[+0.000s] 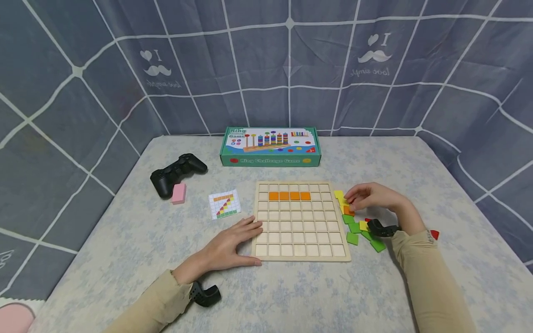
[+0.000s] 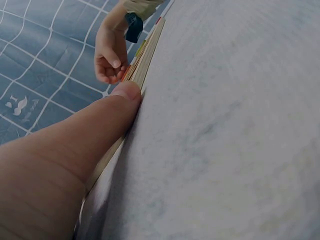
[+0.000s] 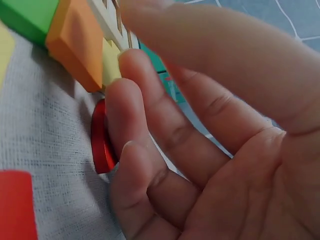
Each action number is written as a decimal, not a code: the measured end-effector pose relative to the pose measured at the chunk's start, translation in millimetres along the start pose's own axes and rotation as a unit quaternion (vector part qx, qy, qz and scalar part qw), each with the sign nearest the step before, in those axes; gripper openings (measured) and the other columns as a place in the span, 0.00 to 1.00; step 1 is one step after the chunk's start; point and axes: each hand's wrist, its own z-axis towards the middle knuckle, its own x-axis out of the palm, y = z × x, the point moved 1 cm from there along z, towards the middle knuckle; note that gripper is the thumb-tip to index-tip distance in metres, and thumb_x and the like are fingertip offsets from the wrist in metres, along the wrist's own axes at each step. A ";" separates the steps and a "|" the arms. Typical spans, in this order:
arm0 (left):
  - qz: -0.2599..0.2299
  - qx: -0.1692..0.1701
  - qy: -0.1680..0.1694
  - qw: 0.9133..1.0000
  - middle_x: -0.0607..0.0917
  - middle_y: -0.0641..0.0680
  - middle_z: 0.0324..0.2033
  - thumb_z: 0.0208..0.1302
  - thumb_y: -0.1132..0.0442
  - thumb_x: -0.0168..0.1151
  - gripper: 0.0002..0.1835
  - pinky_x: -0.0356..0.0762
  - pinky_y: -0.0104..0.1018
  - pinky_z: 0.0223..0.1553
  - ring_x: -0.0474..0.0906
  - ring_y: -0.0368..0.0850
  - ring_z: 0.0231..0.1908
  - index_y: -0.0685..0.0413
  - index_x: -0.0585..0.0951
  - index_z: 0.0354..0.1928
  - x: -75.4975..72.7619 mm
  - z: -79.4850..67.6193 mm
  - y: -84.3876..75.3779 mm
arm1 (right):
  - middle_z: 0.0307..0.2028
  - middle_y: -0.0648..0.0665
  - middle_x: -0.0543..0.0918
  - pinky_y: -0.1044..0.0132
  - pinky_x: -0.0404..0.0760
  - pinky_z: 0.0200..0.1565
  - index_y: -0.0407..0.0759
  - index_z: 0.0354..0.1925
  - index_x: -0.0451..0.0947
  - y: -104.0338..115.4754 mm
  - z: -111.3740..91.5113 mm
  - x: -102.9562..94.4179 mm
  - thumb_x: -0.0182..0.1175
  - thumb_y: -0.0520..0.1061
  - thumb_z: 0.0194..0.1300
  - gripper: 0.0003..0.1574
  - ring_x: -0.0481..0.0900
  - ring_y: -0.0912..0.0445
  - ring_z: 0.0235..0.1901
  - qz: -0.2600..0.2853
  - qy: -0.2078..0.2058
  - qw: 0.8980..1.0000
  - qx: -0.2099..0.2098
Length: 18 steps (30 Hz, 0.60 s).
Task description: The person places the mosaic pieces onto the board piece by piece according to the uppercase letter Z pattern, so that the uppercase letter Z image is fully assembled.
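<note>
My left hand (image 1: 226, 245) rests at the left edge of the wooden grid board (image 1: 306, 258), fingers spread. Its thumb presses along the board's near edge in the left wrist view. A row of several orange square tiles (image 1: 284, 196) sits in the board's upper part. Over the loose tiles right of the board is my right hand (image 1: 376, 195), fingers loosely bent. Close to its fingertips are a loose orange tile (image 3: 77, 42) and a yellow tile (image 3: 110, 62). A red curved piece (image 3: 102, 137) lies beside its fingers in the right wrist view. No piece shows in its grasp.
Green tiles (image 1: 352, 238) lie scattered right of the board. A pattern card (image 1: 225, 203) lies to its left. Farther left are a pink block (image 1: 179, 193) and a black game controller (image 1: 176, 173). Behind the board stands a green game box (image 1: 270, 160).
</note>
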 end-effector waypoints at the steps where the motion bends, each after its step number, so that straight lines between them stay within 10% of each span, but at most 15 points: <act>1: -0.001 0.001 0.000 1.000 0.63 0.50 0.68 0.53 0.37 0.64 0.44 0.54 0.49 0.67 0.48 0.47 0.70 0.55 0.67 0.67 -0.2 -0.2 -0.1 | 0.45 0.37 0.79 0.64 0.78 0.46 0.29 0.51 0.74 -0.2 0.2 0.6 0.66 0.41 0.58 0.25 0.80 0.54 0.40 -0.001 0.002 1.000 -0.005; 18: -0.002 0.003 -0.003 1.000 0.63 0.50 0.68 0.53 0.37 0.64 0.44 0.54 0.49 0.67 0.48 0.47 0.70 0.54 0.67 0.67 -0.1 -0.9 0.3 | 0.33 0.43 0.80 0.66 0.77 0.38 0.28 0.42 0.76 10.9 0.0 6.1 0.68 0.37 0.54 0.19 0.76 0.53 0.33 -0.067 -0.005 0.998 0.014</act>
